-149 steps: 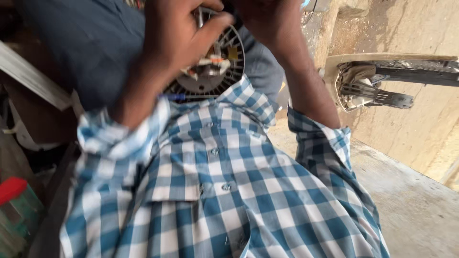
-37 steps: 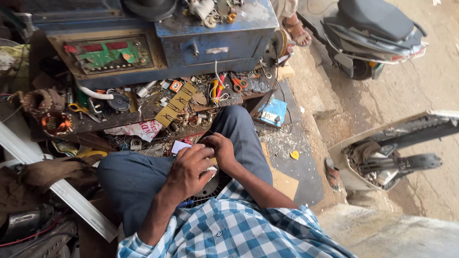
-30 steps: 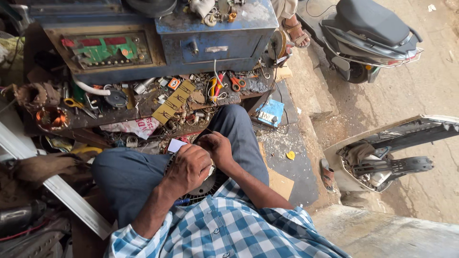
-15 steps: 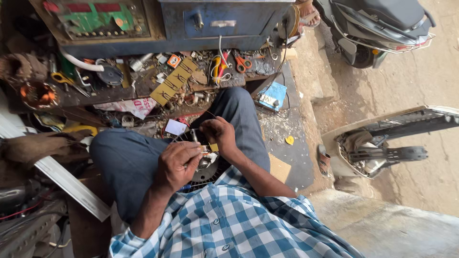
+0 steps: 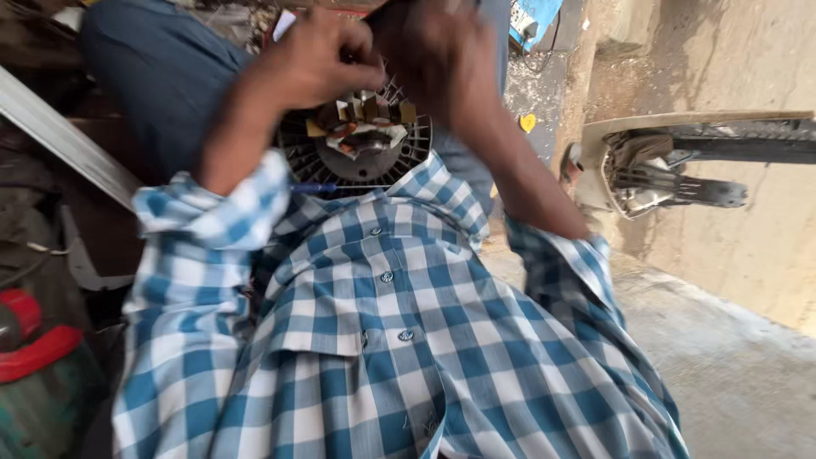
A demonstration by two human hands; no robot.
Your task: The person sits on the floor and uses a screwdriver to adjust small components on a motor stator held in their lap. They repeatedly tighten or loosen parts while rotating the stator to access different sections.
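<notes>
A round dark fan motor (image 5: 365, 153) with slotted rim, copper windings and tan paper wedges rests on my lap against my blue checked shirt (image 5: 382, 340). My left hand (image 5: 319, 59) grips its upper left edge, fingers pinched at the windings. My right hand (image 5: 442, 59), blurred, holds the upper right side and hides the motor's top. A thin blue pen-like tool (image 5: 316, 187) lies between the motor and my shirt.
A pale scooter body panel (image 5: 671, 161) with dark metal parts lies on the concrete to the right. A blue box (image 5: 531, 17) and a small yellow piece (image 5: 528, 121) are on the ground beyond my knee. A red-and-green container (image 5: 34, 365) and a metal bar (image 5: 59, 136) are at left.
The view has tipped down and come much closer. The cluttered workbench has left the frame; both hands stay on the motor on my lap.
</notes>
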